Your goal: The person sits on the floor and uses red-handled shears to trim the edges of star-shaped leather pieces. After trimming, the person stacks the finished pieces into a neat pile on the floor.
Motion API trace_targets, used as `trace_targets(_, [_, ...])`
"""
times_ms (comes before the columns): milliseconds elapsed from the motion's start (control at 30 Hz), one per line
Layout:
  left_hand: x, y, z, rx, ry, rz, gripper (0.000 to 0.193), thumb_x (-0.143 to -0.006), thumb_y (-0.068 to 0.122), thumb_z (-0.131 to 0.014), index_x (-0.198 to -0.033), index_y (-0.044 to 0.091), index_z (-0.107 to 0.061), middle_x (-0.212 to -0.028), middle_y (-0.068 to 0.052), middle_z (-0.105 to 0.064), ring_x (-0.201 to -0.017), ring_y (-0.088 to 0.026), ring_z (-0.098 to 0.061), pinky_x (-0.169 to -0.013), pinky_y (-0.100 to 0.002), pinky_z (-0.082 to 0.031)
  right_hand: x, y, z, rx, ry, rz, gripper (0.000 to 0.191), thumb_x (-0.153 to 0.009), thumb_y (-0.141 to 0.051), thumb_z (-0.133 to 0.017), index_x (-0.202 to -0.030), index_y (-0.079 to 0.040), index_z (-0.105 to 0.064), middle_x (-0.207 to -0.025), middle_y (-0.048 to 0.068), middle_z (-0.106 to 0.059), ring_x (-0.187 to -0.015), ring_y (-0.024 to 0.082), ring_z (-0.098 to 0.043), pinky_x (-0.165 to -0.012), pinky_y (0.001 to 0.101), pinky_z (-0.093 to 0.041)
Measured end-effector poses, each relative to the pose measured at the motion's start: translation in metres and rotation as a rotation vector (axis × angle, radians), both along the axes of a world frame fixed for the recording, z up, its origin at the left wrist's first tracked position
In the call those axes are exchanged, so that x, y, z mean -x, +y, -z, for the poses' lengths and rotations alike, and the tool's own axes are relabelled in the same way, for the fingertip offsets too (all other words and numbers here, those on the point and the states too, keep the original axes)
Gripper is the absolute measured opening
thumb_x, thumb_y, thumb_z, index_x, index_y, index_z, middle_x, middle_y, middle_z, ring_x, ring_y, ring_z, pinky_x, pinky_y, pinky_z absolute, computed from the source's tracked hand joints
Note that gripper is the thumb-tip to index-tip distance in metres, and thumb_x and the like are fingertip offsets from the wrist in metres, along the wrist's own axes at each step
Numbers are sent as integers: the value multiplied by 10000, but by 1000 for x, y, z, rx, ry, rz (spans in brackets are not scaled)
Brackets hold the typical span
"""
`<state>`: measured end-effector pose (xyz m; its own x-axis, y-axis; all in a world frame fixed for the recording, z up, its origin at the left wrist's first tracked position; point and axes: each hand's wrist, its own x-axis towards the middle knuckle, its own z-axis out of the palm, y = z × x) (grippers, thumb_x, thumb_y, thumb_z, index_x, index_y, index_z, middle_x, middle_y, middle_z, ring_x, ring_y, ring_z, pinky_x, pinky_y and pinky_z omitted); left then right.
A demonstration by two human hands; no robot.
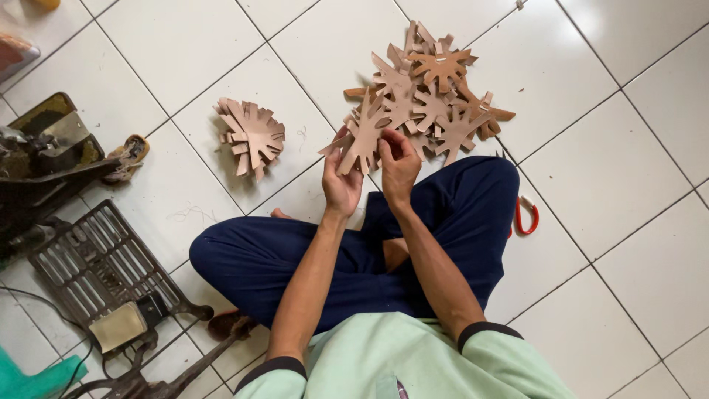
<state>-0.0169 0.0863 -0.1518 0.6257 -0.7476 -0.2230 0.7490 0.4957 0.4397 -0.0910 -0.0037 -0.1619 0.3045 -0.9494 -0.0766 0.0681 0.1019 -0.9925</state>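
I sit cross-legged on a white tiled floor. Both hands hold one tan, star-shaped leather cut piece [363, 131] up in front of my knees. My left hand [341, 181] grips its lower left edge. My right hand [399, 164] pinches its right side with thumb and fingers. Just beyond it lies a loose pile of similar tan cut pieces [436, 92]. A neater stack of the same pieces [251, 137] lies on the floor to the left.
A treadle sewing machine base with a black iron pedal grate [100, 266] stands at the left. Red-handled scissors [526, 216] lie beside my right knee. A sandal [129, 155] rests near the machine.
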Motion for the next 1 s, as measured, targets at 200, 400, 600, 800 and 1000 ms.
trace_targets(200, [2, 1, 12, 141, 68, -118, 403, -1122, 260, -373, -1433, 30, -487, -1369, -159, -584, -1228, -259, -600, -1041, -402, -499, 1, 15, -11, -78, -152, -15, 353, -941, -39, -725, -1274, 43, -640, -1111, 72, -718, -994, 122, -705, -858, 247, -580])
trace_targets(400, [-6, 8, 29, -37, 60, -197, 334, -1048, 263, -394, -1316, 97, -504, -1293, -132, -625, -1197, -252, -618, -1025, -422, -520, 10, 5, -16, -87, -309, -13, 313, -939, -24, -760, -1226, 49, -659, -1068, 82, -704, -947, 142, -693, -862, 272, -593])
trace_targets(600, [13, 3, 27, 210, 170, -182, 313, -1123, 273, -482, -1358, 69, -520, -1258, -121, -660, -1206, -244, -616, -1092, -405, -483, -2, 27, 4, -24, -57, 14, 241, -937, -40, -773, -1127, 17, -635, -1010, 61, -640, -852, 102, -613, -727, 235, -534])
trace_targets(800, [-24, 33, -24, -38, -60, 24, 425, -1006, 391, -551, -1284, 70, -570, -1177, -142, -738, -1111, -251, -695, -1024, -405, -543, 18, 19, 16, -98, -354, -92, 172, -949, 16, -742, -985, -29, -580, -1019, 68, -699, -857, 97, -644, -772, 236, -545])
trace_targets(1000, [-32, 52, -64, -548, -1440, 22, 300, -894, 45, -803, -1153, 124, -673, -1205, -33, -731, -1162, -231, -705, -1053, -411, -552, 44, 15, -14, 83, -257, -203, 178, -999, 82, -677, -985, -31, -539, -1147, 75, -670, -1056, 121, -655, -932, 264, -540])
